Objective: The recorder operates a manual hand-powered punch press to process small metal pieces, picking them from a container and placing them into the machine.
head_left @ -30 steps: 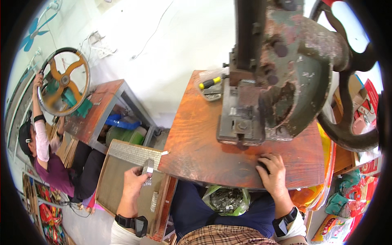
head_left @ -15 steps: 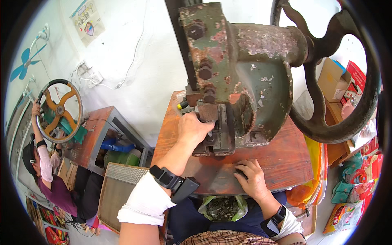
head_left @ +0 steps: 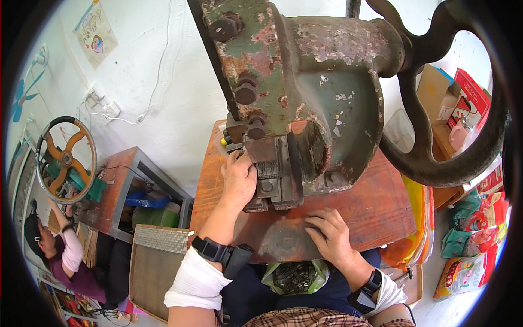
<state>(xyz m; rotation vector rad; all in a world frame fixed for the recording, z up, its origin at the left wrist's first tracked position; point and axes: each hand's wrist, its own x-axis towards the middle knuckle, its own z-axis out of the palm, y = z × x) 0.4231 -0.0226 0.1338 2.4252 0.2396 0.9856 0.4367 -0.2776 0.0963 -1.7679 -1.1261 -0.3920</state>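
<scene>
A heavy green press with flaking paint (head_left: 305,82) stands on a reddish-brown wooden table (head_left: 354,218). Under its ram lies a steel die block (head_left: 268,188) with a ridged metal piece (head_left: 268,170) set in it. My left hand (head_left: 238,179) is against the left side of the block, fingers curled and thumb by the ridged piece; what it may grip is hidden. My right hand (head_left: 332,237) rests at the table's front edge with fingers apart, bent onto the wood, and nothing visible in them. On my lap, a clear green-tinted bag (head_left: 297,277) holds many small dark metal pieces.
The press's large handwheel (head_left: 419,109) stands at the right, near cardboard boxes (head_left: 436,95) and colourful bags (head_left: 466,270). Left are a mesh-bottomed tray (head_left: 158,272), a cabinet (head_left: 117,185) and a person in purple (head_left: 71,267) at another handwheel (head_left: 66,158).
My left hand has drawn back left from beneath the ram, uncovering the ridged piece. My right hand's fingers have spread; the dark thing beneath them no longer shows. The other person's wheel and arm have lowered.
</scene>
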